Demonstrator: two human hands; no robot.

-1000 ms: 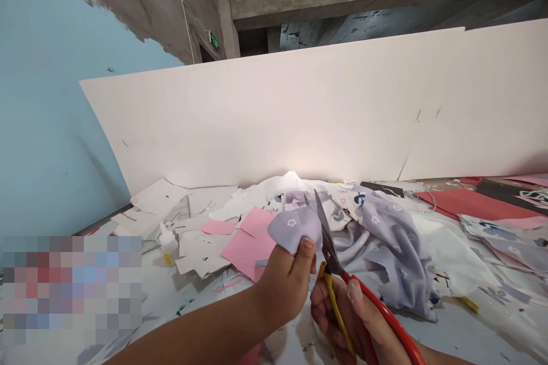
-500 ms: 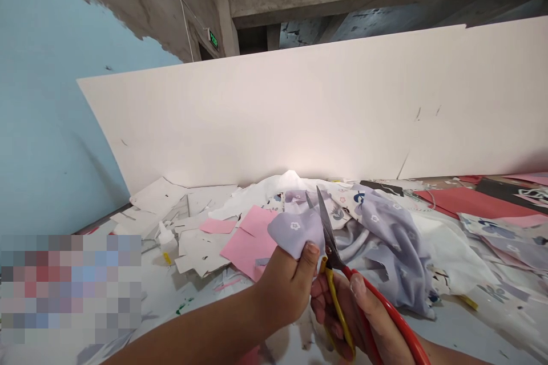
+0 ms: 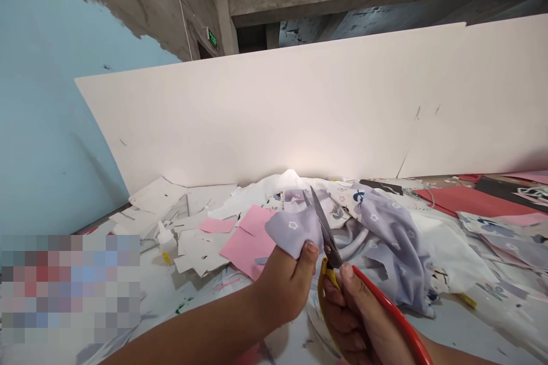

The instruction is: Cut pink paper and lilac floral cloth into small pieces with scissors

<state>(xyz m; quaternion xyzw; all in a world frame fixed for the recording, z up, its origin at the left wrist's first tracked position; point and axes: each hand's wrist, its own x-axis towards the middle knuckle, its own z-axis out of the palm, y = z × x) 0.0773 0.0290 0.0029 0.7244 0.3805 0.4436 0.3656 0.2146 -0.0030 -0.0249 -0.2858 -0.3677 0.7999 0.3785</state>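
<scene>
- The right hand (image 3: 372, 316) has shifted its grip; its fingers now curl inside the yellow handle of the scissors (image 3: 329, 249), seemingly a fuller hold
- The slightly parted blades stand beside the lavender cloth piece (image 3: 287, 235)
- The left hand (image 3: 280, 291) keeps that cloth pinched, near pink paper (image 3: 240, 248)

Pale table (image 3: 454, 328), pink paper (image 3: 246, 246), crumpled lavender cloth (image 3: 405, 251)

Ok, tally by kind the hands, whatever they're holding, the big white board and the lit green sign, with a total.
Hands, left hand and right hand: 2
Scissors: 1
Lavender cloth piece: 1
White board: 1
Green sign: 1
Total: 6
</scene>
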